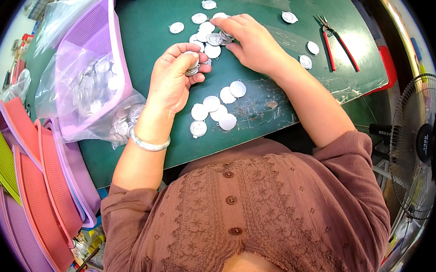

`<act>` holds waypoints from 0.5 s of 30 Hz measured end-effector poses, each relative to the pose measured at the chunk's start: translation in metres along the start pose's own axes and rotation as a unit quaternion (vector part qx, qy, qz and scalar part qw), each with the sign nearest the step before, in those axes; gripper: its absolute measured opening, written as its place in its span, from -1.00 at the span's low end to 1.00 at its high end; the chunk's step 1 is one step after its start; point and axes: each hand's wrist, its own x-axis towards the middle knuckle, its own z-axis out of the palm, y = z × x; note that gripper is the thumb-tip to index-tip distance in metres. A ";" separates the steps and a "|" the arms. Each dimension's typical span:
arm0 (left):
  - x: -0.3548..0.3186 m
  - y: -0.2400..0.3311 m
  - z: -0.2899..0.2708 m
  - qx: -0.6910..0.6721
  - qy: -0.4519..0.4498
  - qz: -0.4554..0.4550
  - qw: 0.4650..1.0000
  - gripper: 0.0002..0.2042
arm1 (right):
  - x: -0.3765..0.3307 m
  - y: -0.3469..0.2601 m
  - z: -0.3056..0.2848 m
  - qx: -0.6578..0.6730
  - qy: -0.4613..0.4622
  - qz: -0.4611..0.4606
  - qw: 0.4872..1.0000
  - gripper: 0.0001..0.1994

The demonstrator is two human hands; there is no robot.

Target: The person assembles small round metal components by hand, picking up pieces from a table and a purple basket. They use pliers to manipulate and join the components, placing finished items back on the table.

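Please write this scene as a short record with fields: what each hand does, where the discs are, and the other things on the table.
left hand: left hand grips a small stack of silver discs
right hand: right hand rests fingers on loose discs
near cluster: more discs lie on the green mat
container: purple basket with a clear bag of discs
tool: red-handled pliers at the right

Red-handled pliers (pixel 338 43) lie on the green counter (pixel 149 39); a purple basket (pixel 115 42) sits left, a fan (pixel 417 146) stands right, stacked trays (pixel 43 176) lower left.
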 end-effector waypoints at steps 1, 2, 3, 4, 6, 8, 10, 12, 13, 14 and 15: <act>0.000 0.000 0.000 -0.003 -0.002 -0.001 1.000 -0.84 | -0.001 0.001 0.000 -0.011 -0.002 -0.009 1.000 -0.60; 0.000 0.000 -0.001 0.001 -0.002 0.000 1.000 -0.84 | -0.002 0.001 -0.001 -0.022 -0.004 -0.019 1.000 -0.61; 0.001 -0.001 -0.001 0.005 -0.003 0.002 1.000 -0.84 | -0.001 0.001 -0.001 -0.016 0.003 -0.006 1.000 -0.61; 0.001 -0.001 -0.002 0.010 -0.003 0.003 1.000 -0.83 | 0.000 0.000 -0.003 -0.010 0.009 0.006 1.000 -0.61; -0.001 0.000 0.000 0.017 -0.005 0.006 1.000 -0.82 | 0.001 -0.001 -0.003 0.010 0.035 0.040 0.999 -0.62; -0.001 0.000 0.001 0.020 -0.005 0.007 1.000 -0.81 | 0.000 0.001 -0.004 0.038 0.071 0.082 0.993 -0.63; -0.001 -0.001 0.002 0.021 -0.001 0.008 1.000 -0.80 | 0.001 -0.001 -0.005 0.218 0.058 0.175 0.958 -0.65; -0.001 -0.001 0.002 0.022 -0.001 0.009 1.000 -0.79 | 0.002 0.000 -0.005 0.352 0.052 0.218 0.909 -0.65; -0.001 -0.001 0.002 0.022 -0.001 0.009 1.000 -0.79 | 0.002 -0.001 -0.005 0.393 0.043 0.232 0.889 -0.64; 0.000 -0.001 0.002 0.022 -0.007 0.011 1.000 -0.79 | 0.002 -0.003 -0.004 0.433 0.035 0.245 0.867 -0.64; 0.000 -0.002 0.001 0.021 -0.013 0.014 1.000 -0.78 | 0.002 -0.005 -0.004 0.472 0.027 0.258 0.843 -0.63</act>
